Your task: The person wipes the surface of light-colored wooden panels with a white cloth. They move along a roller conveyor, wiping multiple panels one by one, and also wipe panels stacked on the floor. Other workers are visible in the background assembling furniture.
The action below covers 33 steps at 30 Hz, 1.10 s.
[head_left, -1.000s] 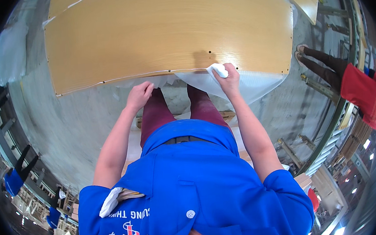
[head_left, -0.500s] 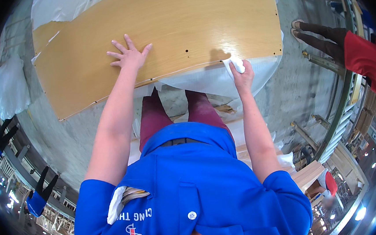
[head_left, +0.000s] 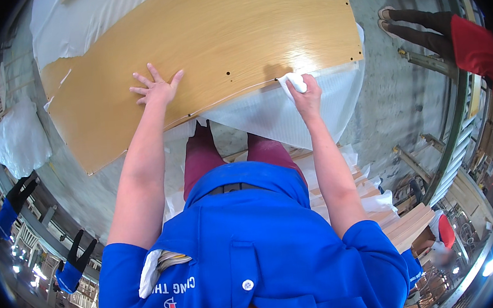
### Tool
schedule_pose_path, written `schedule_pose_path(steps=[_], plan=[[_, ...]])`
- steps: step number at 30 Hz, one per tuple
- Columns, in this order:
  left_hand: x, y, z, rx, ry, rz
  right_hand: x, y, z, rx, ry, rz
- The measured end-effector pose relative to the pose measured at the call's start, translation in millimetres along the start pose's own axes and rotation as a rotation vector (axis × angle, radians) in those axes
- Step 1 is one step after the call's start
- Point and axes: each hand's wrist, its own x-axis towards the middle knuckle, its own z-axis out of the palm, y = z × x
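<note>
While the left hand (head_left: pixel 159 92) lies flat, empty on the tan rectangular wooden panel (head_left: pixel 248 32) ahead, the right hand (head_left: pixel 311 98) clasps a bunched white cloth (head_left: pixel 296 83) at its near edge, seemingly mid-work, the remainder unclear.

The wooden board (head_left: pixel 237 33) is smooth and shiny. The white sheet (head_left: pixel 278 112) looks like thin plastic. The floor (head_left: pixel 384 102) looks dull.

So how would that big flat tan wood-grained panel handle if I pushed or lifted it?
The big flat tan wood-grained panel is probably stiff, showing no sag around the spread left hand. Its glossy sheen suggests a smooth face that could feel slippery. Pushed, it might slide easily where the thin white translucent wrapping sheet lies beneath it.
</note>
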Motion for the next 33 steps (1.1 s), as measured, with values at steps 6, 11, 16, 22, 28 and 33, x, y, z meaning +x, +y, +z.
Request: schedule_pose_path(steps=[6,11,16,22,28,33], plan=[[-3,2,-1,-0.013,0.012,0.008,4,11,-14,0.047,0.081,0.049],[-1,1,2,0.012,0.035,-0.009,20,26,-43,-0.011,0.171,0.08],[1,2,4,0.048,0.051,-0.025,39,50,-75,0.007,0.291,0.069],[1,2,3,0.072,0.058,-0.036,59,76,-109,-0.051,0.429,0.123],[-2,6,1,0.086,0.045,-0.046,76,94,-133,-0.106,0.503,0.12],[-3,6,0,0.089,0.038,-0.049,81,101,-139,-0.177,0.493,0.141]])
